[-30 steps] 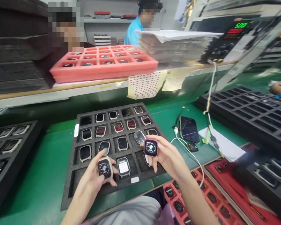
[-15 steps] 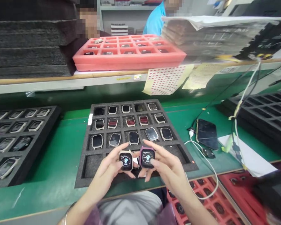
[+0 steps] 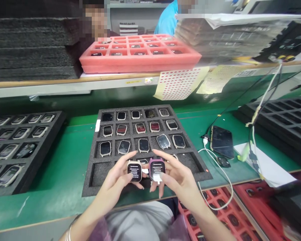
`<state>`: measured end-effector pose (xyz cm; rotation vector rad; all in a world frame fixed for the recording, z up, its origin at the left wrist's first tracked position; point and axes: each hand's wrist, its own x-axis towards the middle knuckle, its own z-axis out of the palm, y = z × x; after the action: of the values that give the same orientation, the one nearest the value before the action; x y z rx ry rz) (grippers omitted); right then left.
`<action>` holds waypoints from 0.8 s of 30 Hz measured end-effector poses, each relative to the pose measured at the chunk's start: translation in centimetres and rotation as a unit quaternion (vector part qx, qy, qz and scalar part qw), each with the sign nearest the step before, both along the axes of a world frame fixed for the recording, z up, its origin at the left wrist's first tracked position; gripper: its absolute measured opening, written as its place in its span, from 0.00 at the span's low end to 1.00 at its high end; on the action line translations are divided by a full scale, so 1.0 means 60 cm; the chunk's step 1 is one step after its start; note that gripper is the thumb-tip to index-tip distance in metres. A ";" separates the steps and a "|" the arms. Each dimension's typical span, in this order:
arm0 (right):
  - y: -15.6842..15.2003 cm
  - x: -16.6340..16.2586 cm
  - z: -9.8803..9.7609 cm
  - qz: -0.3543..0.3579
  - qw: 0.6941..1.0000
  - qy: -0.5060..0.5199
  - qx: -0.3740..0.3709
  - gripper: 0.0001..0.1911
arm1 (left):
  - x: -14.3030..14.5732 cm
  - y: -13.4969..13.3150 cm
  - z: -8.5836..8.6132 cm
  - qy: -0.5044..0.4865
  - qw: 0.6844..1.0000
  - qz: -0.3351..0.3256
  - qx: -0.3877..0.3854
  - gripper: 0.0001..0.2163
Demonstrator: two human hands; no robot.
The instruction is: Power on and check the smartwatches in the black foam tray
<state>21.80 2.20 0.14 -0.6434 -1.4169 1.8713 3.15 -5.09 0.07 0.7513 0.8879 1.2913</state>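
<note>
My left hand (image 3: pixel 117 179) is closed around a light-coloured smartwatch (image 3: pixel 134 171), its thumb resting on the lit screen. A purple smartwatch (image 3: pixel 157 167) is gripped in my right hand (image 3: pixel 180 174), with the thumb at the lower part of its screen. Both screens show a list of white text on black, and the two watches are held side by side. Beneath them lies a black foam tray (image 3: pixel 95 154) with rows of strapless watches in its compartments. My hands cover part of the tray's front row.
Another black foam tray of watches (image 3: pixel 40 157) sits at left. A phone (image 3: pixel 222 142) and a white cable (image 3: pixel 230 182) lie at right. On the shelf stands a red foam tray (image 3: pixel 140 63); more red trays (image 3: pixel 215 214) are low at right. Two people are behind the shelf.
Both watch screens have switched from a clock face to a text list. My hands keep their grip and have barely moved; the view has shifted slightly.
</note>
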 end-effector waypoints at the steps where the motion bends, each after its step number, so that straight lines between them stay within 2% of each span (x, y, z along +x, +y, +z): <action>1: 0.000 0.005 0.003 0.022 1.000 -0.005 0.002 0.31 | -0.002 -0.001 0.000 -0.007 1.000 0.004 0.000 0.23; 4: 0.000 0.026 0.013 0.061 0.996 -0.056 0.020 0.39 | -0.009 -0.002 -0.003 -0.024 1.000 0.016 -0.003 0.24; 6: 0.005 0.048 0.019 0.059 0.990 -0.114 0.060 0.36 | -0.014 -0.002 -0.005 -0.025 0.999 0.019 -0.005 0.23; 8: 0.021 0.075 0.025 0.034 0.969 -0.198 0.143 0.31 | -0.017 -0.002 -0.007 -0.024 1.000 0.011 0.003 0.21; 12: 0.081 0.131 0.025 -0.038 0.867 -0.347 0.356 0.20 | -0.020 -0.002 -0.004 -0.019 0.999 -0.016 0.030 0.19; 14: 0.109 0.152 0.017 -0.041 0.821 -0.381 0.423 0.18 | -0.021 0.000 -0.002 -0.014 0.999 -0.016 0.032 0.17; 17: 0.129 0.174 0.003 -0.010 0.782 -0.417 0.464 0.23 | -0.021 0.002 -0.001 -0.009 1.000 -0.006 0.026 0.16; 20: 0.133 0.185 0.004 0.004 0.765 -0.438 0.472 0.32 | -0.021 0.004 0.000 -0.004 1.000 0.003 0.021 0.15; 22: 0.140 0.185 0.011 -0.016 0.765 -0.432 0.478 0.31 | -0.021 0.004 0.001 -0.001 1.000 0.007 0.023 0.15; 24: 0.155 0.177 0.018 -0.036 0.768 -0.419 0.483 0.25 | -0.021 0.003 0.002 0.001 1.000 0.009 0.027 0.15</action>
<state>32.39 11.51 1.22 -0.9732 -2.5500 0.4898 1.87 -4.93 0.16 0.7877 0.8655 1.3340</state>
